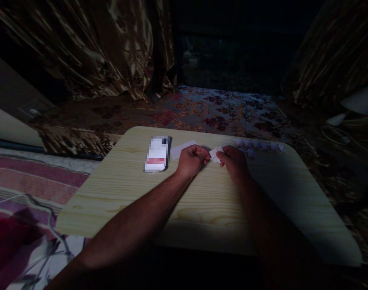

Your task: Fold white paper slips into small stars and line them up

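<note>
Paper slip (215,154) sits over the far half of the table (202,195), pinched in our right hand (234,159); our left hand (190,160) curls beside it, its hold unclear. We seem mid-fold, which would call for careful creasing. Small pale pieces (255,144) lie near the table's far-right corner.

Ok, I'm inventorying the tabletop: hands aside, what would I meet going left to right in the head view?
Pixelated phone-like item, white paper sheet, small white paper in the right hand, small folded-looking pieces.
</note>
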Motion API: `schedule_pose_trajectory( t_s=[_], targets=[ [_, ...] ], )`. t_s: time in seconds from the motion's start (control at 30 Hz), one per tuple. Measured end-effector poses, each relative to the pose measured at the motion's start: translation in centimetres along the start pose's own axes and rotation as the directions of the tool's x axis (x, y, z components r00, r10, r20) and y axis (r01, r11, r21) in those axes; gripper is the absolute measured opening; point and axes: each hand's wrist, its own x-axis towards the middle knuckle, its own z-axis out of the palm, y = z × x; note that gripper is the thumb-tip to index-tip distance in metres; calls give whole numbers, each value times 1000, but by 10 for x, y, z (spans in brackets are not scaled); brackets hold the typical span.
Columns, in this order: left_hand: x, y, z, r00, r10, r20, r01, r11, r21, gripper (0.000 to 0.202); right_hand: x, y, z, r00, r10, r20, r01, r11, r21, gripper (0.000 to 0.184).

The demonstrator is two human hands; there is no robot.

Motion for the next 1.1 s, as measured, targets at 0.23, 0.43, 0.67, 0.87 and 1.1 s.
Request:
schedule_pose_trajectory(
  t_s=[0.23,0.43,0.67,0.87,1.1],
  targets=[
    [2,-4,-1,999,13,-33,-11,999,35,15,3,9,1,1000,-28,-4,28,999,33,22],
    [-1,2,1,1000,15,-7,-15,999,-45,35,2,8,2,1000,-26,15,25,999,37,21],
    [-7,5,3,994,0,111,-7,998,64,26,2,7,2,999,-33,37,32,999,34,25],
    [-5,1,2,996,-10,91,1,995,99,26,2,9,3,998,-36,52,31,995,99,23],
    [-3,-2,-1,999,15,50,-25,977,210,21,4,5,3,999,36,-31,-33,995,89,22]
  ],
)
